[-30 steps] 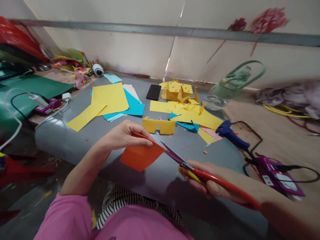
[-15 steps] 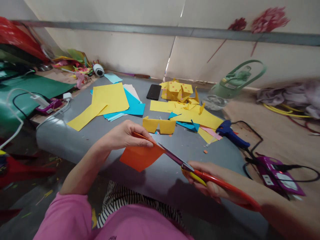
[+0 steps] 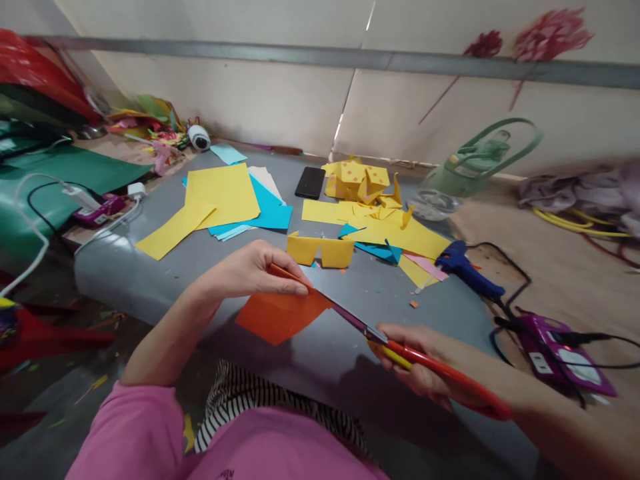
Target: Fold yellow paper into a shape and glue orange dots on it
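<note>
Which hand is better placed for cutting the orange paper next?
Probably the right hand: it holds the scissors, blades at the edge of the orange paper. The left hand is pinching that paper.

Up in the upper right, a pink flower (image 3: pixel 554 35) and a smaller dark red flower (image 3: pixel 485 43) are spotted by the grey rail (image 3: pixel 225 51). Below them, a green bottle (image 3: pixel 465 163) with a looped handle is seen, and at the right edge a crumpled grey cloth (image 3: pixel 580 193) is picked out. Lower right now, a black plug (image 3: pixel 567 337) is fitted into a purple power strip (image 3: pixel 595 383)! Above centre, a black phone (image 3: pixel 310 183) is laid flat; upper left, a white camera (image 3: pixel 199 138) is glimpsed.
</note>
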A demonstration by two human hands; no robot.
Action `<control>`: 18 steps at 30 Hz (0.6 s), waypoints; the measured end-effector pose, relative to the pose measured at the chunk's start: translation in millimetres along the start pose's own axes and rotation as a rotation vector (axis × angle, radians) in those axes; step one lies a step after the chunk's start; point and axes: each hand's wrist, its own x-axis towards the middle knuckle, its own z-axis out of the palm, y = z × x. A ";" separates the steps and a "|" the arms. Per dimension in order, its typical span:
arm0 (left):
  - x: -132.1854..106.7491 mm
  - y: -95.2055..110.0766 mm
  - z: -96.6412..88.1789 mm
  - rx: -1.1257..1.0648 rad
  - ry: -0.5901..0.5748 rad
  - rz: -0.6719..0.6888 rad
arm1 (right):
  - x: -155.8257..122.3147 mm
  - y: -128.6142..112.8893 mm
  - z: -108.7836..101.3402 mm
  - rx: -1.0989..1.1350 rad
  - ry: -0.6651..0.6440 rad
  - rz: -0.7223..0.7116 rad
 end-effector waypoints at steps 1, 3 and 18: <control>-0.2 0.4 0.6 -0.023 0.012 -0.012 | 0.7 2.7 -1.0 0.009 -0.010 0.003; -0.2 -0.6 2.3 -0.093 0.052 -0.038 | 1.9 6.9 -3.1 0.024 -0.029 0.002; 2.7 -4.5 10.1 -0.189 0.082 -0.036 | -0.4 -21.5 2.2 0.070 -0.087 -0.149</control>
